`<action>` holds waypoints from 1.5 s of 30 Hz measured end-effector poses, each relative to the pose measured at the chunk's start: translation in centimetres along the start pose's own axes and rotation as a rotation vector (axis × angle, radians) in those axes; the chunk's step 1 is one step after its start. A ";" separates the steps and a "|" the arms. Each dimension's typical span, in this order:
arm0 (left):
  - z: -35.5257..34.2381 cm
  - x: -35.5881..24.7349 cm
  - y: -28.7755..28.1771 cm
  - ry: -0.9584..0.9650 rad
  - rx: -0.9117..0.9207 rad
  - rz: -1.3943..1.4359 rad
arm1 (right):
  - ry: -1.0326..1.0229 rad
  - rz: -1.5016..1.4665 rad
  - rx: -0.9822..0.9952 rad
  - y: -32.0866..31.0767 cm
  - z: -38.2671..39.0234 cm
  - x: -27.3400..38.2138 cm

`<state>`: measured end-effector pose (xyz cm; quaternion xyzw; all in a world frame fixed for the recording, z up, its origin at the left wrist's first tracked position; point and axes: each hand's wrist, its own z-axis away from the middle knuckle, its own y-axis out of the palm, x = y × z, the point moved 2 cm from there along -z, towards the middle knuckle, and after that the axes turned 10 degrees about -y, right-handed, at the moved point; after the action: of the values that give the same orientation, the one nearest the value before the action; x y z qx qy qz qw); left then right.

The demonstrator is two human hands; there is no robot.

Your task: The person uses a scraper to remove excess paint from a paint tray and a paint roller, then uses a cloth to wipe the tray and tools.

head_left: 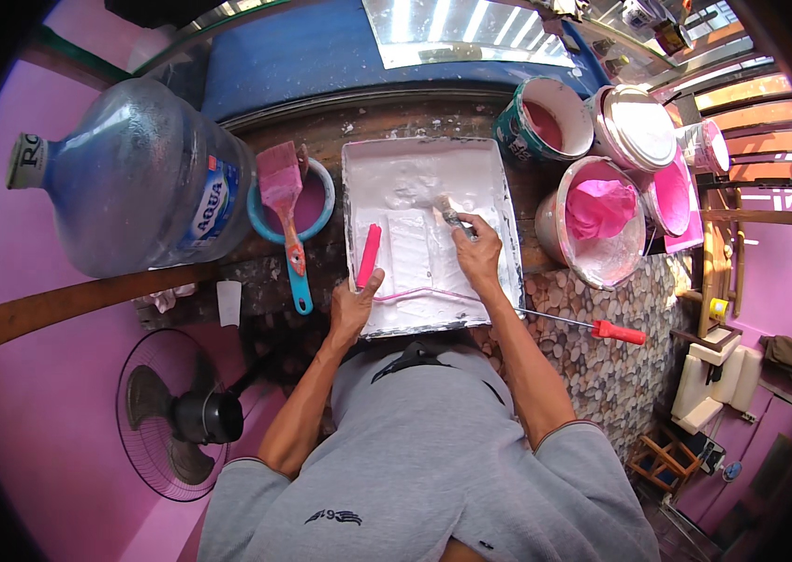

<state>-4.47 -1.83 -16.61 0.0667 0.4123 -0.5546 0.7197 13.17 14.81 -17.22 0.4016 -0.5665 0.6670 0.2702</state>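
A large white paint tray [513,215], coated inside with white paint, lies in front of me. My left hand [353,307] is closed at its near left corner, around the lower end of a small paint roller with a pink sleeve [370,255]. The roller's thin wire frame crosses the tray's near part and runs out to the right, ending in a red handle [619,332]. Over the tray's middle, my right hand [477,251] grips a small paintbrush [450,214] with a pale tip and dark shank. Its tip is against or just above the painted surface.
Left of the tray, a wide paintbrush [281,187] rests across a blue-rimmed pot [258,208]; a big water bottle [134,178] lies beyond. To the right stand a green paint can [511,126], a bucket with pink cloth [560,225] and a lidded bucket [639,126]. A fan [176,417] is lower left.
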 end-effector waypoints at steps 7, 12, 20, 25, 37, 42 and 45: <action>-0.8 1.4 0.4 0.011 -0.015 0.033 | -0.058 -0.052 -0.022 -0.3 0.3 -1.3; -0.8 1.0 0.6 0.019 -0.034 -0.025 | -0.039 -0.015 -0.124 -1.0 0.2 -2.2; -1.0 1.1 0.4 0.010 -0.059 -0.071 | -0.060 0.032 -0.133 -2.0 -0.3 -2.5; -0.7 0.8 0.2 0.049 -0.089 -0.059 | -0.038 -0.048 -0.098 -3.1 -0.6 -1.9; -0.8 1.0 0.0 0.033 -0.070 -0.031 | -0.019 -0.054 -0.116 -3.1 -0.7 -2.3; -0.6 0.5 -0.2 -0.005 -0.046 -0.046 | -0.057 0.030 -0.184 -2.2 -0.7 -2.9; -0.8 0.7 -0.2 -0.017 -0.049 -0.057 | -0.034 -0.022 -0.098 -0.6 -0.3 -1.8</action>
<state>-5.04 -2.04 -17.49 0.0324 0.4214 -0.5652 0.7084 14.53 15.39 -18.49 0.4052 -0.5985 0.6285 0.2873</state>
